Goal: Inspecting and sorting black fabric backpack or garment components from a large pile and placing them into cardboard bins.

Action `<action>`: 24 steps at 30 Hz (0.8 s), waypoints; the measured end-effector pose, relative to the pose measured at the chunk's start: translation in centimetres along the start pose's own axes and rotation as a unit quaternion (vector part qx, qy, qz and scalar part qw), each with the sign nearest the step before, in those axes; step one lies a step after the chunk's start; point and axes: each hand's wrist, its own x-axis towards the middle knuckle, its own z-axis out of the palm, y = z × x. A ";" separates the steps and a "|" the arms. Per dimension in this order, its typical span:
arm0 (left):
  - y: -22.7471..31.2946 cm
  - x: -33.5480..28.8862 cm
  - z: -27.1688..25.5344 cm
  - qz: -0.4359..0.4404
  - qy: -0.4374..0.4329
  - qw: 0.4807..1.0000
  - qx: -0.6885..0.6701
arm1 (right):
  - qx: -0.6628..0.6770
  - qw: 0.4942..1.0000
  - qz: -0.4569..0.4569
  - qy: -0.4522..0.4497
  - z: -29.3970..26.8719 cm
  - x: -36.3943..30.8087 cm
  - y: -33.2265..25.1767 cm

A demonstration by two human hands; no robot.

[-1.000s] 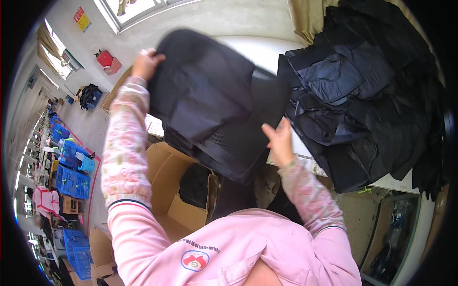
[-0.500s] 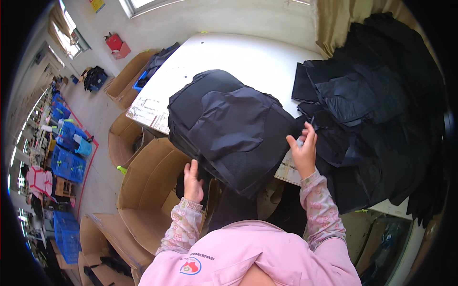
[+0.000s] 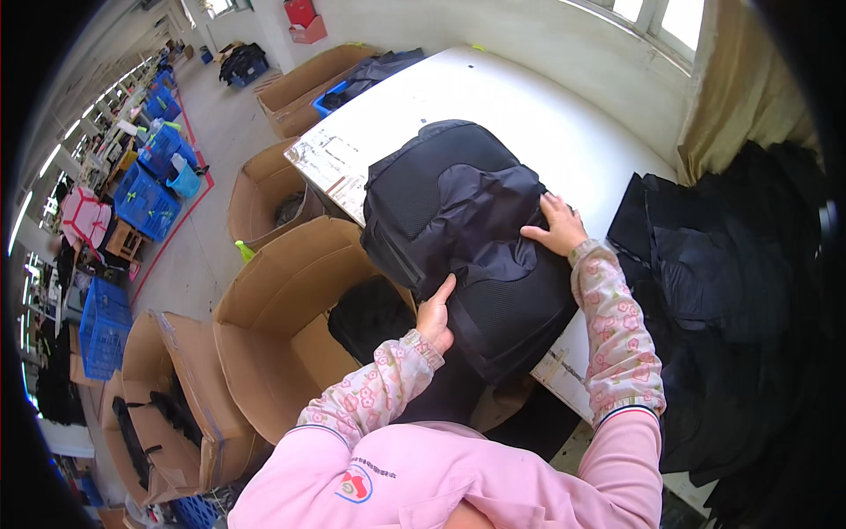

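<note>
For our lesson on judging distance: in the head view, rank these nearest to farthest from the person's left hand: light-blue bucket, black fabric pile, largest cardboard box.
1. Black fabric pile: touching the left hand, on the table.
2. Largest cardboard box: beside it, leftward.
3. Light-blue bucket: well beyond, upper left.

One fisheye view from head height, downward over the nearby white table (image 3: 507,93)

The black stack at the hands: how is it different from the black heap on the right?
The black stack is fairly tidy; the black heap sprawls messily. The left hand and right hand touch the stack, but neither touches the heap. The heap spreads wider than the stack. Both are dark cloth.
</note>
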 end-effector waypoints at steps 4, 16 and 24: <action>0.6 0.4 -1.1 -0.005 0.003 1.000 0.001 | 0.073 0.996 0.030 -0.030 0.1 5.6 2.9; 2.5 -0.1 -2.3 0.028 -0.021 0.999 0.030 | 0.518 0.822 0.053 -0.229 0.9 0.1 0.9; 13.2 -3.8 -8.8 0.147 -0.130 0.971 0.137 | 0.591 0.797 0.038 -0.115 1.5 -7.3 -14.0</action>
